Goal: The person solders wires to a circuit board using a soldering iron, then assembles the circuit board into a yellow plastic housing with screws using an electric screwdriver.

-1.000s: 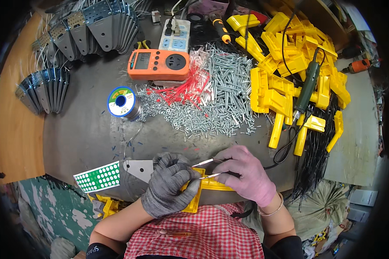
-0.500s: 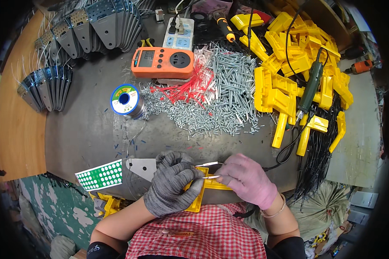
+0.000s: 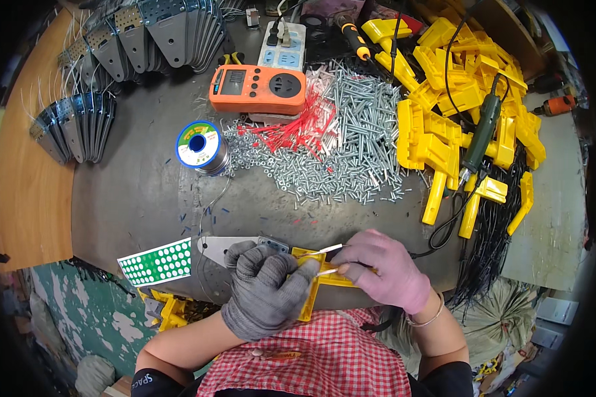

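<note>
Two white-sleeved leads [image 3: 330, 249], one above the other, lie between the person's hands close to the lower edge of the table [image 3: 132, 198]; directions here are taken from them. The right hand [image 3: 387, 270], in a pink glove, is at three o'clock, its fingers pinched closed on the right end of the lower lead. The left hand [image 3: 266, 288], in a grey glove, is at eight o'clock with its fingers curled close; I cannot tell what they grip. A yellow plastic housing [image 3: 307, 306] sits under the leads and between the hands, partly covered. At nine o'clock lie a flat grey metal plate [image 3: 220, 249] and, farther out, a green card with white ovals [image 3: 155, 263].

Between ten and eleven o'clock stands a blue-rimmed spool of wire [image 3: 201, 147]. An orange meter [image 3: 258, 90] is at eleven, a heap of screws [image 3: 364, 126] just past twelve. Toward one to two are piled yellow housings [image 3: 437, 142] with a dark green tool [image 3: 481, 135] resting on them. Black cables [image 3: 487, 231] hang between two and three.
</note>
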### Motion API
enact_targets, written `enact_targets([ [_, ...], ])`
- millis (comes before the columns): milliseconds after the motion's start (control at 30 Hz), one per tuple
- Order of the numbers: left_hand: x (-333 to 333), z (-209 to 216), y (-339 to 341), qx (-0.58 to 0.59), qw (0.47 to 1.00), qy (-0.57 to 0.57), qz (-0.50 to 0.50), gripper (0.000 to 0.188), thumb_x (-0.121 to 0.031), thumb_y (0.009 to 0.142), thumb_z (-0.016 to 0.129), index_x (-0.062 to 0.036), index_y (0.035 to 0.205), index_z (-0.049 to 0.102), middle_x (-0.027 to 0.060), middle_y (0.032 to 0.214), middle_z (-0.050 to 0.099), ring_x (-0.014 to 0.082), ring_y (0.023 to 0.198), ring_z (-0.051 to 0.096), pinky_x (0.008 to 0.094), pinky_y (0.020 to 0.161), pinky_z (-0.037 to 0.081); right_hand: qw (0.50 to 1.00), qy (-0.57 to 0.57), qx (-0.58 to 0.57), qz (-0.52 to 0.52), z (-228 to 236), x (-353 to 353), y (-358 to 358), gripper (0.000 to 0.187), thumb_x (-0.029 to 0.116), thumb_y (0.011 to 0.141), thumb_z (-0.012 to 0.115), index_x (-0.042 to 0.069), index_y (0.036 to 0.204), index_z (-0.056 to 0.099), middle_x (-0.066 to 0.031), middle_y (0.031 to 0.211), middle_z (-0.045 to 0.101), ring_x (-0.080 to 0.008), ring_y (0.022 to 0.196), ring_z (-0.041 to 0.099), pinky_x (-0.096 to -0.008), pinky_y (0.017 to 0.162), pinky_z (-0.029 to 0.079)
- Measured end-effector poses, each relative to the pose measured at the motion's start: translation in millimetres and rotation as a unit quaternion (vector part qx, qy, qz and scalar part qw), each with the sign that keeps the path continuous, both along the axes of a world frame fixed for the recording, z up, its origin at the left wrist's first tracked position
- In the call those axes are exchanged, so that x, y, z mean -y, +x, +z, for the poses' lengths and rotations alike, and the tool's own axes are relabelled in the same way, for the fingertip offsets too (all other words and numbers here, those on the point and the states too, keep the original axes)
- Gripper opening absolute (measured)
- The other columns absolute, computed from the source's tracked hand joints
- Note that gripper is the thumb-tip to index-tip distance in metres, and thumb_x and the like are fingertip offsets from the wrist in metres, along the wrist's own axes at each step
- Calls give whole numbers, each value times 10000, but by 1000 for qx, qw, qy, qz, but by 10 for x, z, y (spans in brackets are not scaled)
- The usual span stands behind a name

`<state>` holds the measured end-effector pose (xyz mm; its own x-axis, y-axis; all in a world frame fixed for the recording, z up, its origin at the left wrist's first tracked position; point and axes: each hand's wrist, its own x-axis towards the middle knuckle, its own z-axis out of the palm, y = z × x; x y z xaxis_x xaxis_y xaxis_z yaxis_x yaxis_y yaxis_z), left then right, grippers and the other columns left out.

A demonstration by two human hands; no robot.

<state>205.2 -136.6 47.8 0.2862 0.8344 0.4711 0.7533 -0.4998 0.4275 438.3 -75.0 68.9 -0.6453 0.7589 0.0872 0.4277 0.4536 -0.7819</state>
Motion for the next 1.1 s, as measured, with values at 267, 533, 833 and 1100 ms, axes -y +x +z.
enact_targets([
  [267, 253, -189, -11, -130, 989, -2, -77, 345, -290, 776, 652, -234, 1104, 747, -65, 1014, 690, 194, 1105, 544, 591, 923, 341, 996, 88, 4, 16, -12, -87, -150, 130, 154, 807, 711, 128, 932, 732, -78, 1208, 633, -304, 1138, 581, -429, 987, 464],
  [533, 198, -190, -107, -48, 996, -13, -71, 339, -242, 759, 708, -229, 1095, 749, -76, 983, 713, 188, 1058, 575, 551, 985, 331, 980, 147, 111, 80, 28, -121, -237, 104, 229, 803, 692, 188, 892, 728, -33, 1337, 587, -310, 1304, 458, -489, 1100, 365],
  [833, 91, -181, -105, 57, 994, -65, -70, 356, -222, 695, 755, -194, 1050, 741, -48, 900, 706, 204, 976, 590, 517, 993, 327, 995, 7, 66, 68, 94, 74, 1, 117, 215, 823, 737, 123, 887, 705, -90, 1160, 594, -320, 1102, 577, -423, 937, 510],
  [1100, 58, -159, -97, 31, 994, -75, -69, 316, -239, 704, 781, -196, 1015, 737, -46, 870, 683, 232, 998, 581, 521, 998, 325, 988, 77, 127, -39, 126, 154, 57, 156, 219, 796, 739, 126, 913, 695, -51, 1105, 601, -301, 1102, 540, -440, 955, 456],
])
